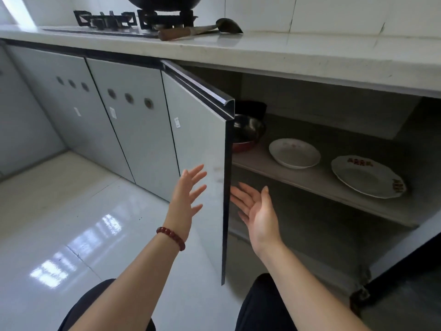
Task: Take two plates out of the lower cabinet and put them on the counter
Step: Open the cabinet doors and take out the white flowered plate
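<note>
Now both hands are being held out with fingers straight and spread, and nothing is being gripped by either. The left hand [188, 194] is being held just left of the open cabinet door [198, 130], fingertips close to its pale face, though contact cannot be told. The right hand [255, 209] is being held palm-up on the other side of the door's edge, fingers pointing into the lower cabinet [322, 108]. Beyond the right fingertips and off to their right, two plates are being left lying on the shelf [298, 180]. A deeper white plate [294, 152] is nearer the fingers, and a wider flat plate [367, 179] with a red pattern is farther right, the two apart. Up past the fingertips, behind the door's edge, dark pans [248, 130] are being kept stacked. High above both hands, the counter [262, 51] is being occupied by a wooden-handled spatula [202, 29] beside the stove [133, 20]. A red bead bracelet [170, 237] is being worn on the left wrist.
</note>
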Demonstrator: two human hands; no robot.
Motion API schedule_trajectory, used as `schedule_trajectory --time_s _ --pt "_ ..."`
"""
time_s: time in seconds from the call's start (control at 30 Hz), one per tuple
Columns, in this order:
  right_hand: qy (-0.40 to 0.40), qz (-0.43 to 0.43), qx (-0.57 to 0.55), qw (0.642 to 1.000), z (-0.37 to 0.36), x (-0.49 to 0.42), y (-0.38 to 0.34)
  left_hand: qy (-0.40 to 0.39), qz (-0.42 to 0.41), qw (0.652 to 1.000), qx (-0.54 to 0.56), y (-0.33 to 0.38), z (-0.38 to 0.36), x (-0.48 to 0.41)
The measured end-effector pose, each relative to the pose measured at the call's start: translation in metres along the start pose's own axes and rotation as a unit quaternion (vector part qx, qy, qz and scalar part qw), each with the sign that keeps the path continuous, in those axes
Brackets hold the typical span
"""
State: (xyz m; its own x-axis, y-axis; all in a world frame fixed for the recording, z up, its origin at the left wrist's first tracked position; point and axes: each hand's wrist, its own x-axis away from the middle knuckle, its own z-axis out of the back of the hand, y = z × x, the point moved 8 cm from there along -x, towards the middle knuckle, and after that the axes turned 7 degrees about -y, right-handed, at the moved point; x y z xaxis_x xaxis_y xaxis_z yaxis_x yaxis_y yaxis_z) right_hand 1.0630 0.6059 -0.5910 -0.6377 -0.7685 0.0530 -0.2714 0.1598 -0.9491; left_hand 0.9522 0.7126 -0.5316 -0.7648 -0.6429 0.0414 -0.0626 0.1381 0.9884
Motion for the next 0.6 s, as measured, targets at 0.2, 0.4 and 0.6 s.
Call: schedule_trajectory --time_s 0.2,0.4,0.6 --pt "-0.074 -0.021 -0.021 0.997 -0.04 0.008 0.019 0.054 -0.01 0.998 0.005 0.005 0.045 0.012" --pt "-0.15 -0.039 -0.011 0.988 -0.096 0.008 0.033 0.093 -0.004 0.996 0.006 0.003 0.074 0.025" --pt "-0.209 -0.055 -0.006 0.976 -0.152 0.004 0.048 0.142 -0.004 0.99 0.012 0.008 0.123 0.039"
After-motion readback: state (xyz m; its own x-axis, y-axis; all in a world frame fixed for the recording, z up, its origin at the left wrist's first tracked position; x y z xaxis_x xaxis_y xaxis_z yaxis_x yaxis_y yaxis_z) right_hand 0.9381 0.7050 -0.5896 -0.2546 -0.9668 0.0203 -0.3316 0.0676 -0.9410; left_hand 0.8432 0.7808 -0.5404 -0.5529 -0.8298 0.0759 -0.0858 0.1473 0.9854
